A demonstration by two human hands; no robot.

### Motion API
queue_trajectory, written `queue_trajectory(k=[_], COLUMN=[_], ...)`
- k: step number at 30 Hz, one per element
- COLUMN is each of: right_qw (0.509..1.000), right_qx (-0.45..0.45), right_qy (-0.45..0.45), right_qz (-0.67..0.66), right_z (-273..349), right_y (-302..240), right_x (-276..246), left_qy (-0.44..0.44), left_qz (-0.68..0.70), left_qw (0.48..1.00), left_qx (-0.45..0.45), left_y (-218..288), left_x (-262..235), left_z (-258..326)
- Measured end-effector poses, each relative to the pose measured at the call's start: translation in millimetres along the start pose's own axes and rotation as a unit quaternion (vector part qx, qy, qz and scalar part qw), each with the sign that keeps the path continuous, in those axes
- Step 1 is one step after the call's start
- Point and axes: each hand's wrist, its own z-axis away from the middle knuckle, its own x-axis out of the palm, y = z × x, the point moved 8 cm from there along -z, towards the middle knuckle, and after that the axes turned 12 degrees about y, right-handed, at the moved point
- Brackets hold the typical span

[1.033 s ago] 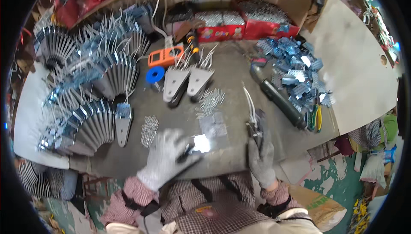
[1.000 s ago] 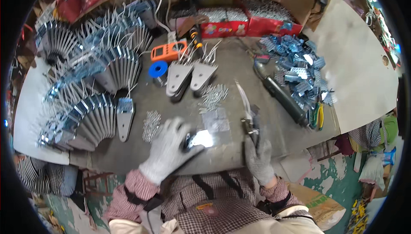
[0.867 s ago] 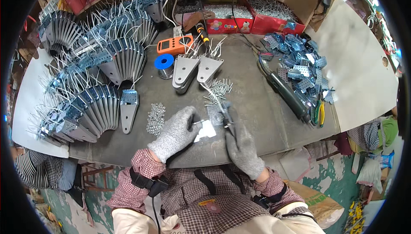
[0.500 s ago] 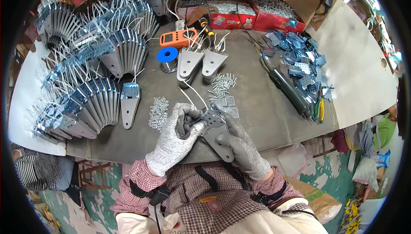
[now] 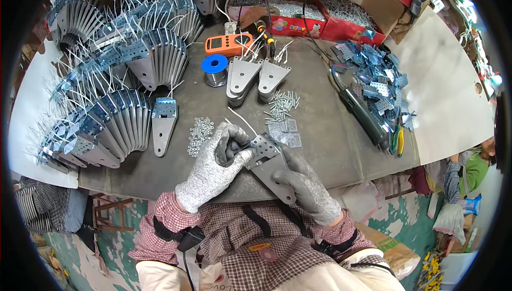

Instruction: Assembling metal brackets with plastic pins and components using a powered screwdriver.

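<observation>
Both my hands wear grey work gloves. In my right hand (image 5: 309,187) is a tapered grey metal bracket (image 5: 274,175), held slanting near the bench's front edge, its narrow holed end toward me. A perforated metal plate (image 5: 261,150) sits on its wide end, and a white wire (image 5: 242,120) rises there. My left hand (image 5: 213,166) is closed at that plate, fingers curled and thumb against the plate's edge; what they pinch, if anything, is hidden. Left of it lies a heap of small nuts (image 5: 201,136). Beyond the bracket are loose screws (image 5: 282,105) and small clear plastic pieces (image 5: 284,132).
Rows of wired brackets (image 5: 114,126) fill the left, with a single bracket (image 5: 164,123) beside them. Farther back stand a solder spool (image 5: 215,71), an orange meter (image 5: 229,45) and bracket stacks (image 5: 242,80). At right are a dark cylindrical tool (image 5: 364,118), pliers (image 5: 397,139) and blue-silver plates (image 5: 378,72).
The view has shifted slightly. My right hand still holds the bracket, and my left fingers stay curled at its plate with only a small change of pose.
</observation>
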Motion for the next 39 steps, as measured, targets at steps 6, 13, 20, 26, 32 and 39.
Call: queue_trajectory(k=[6,13,20,26,32,39], right_qw=[0.996,0.983,0.759,0.578,0.837,0.822], right_qx=[0.061,-0.084,-0.306,-0.207,-0.194,-0.196], right_qy=[0.002,0.129,0.048,0.358,0.397,0.073], right_qz=[-0.063,0.1,0.573,0.704,0.322,-0.529], right_z=[-2.8,0.7,1.5,-24.3,-23.2,-35.0], right_y=[5.9,22.3,-30.4,-73.3,-88.4,-55.0], right_x=[8.4,4.5,-71.9,-240.1,-255.0,-91.8], left_qy=[0.042,0.021,0.034,0.026,0.037,0.022], left_qz=[-0.105,-0.314,-0.217,-0.221,-0.241,-0.246], left_qw=[0.986,0.91,0.959,0.952,0.954,0.956], left_qx=[0.118,0.272,0.181,0.211,0.175,0.159], left_y=[1.7,7.5,-15.5,-15.1,-22.4,-29.2], left_x=[4.4,37.1,31.3,41.2,41.2,41.6], left_z=[-0.1,25.4,63.8,56.4,55.6,53.5])
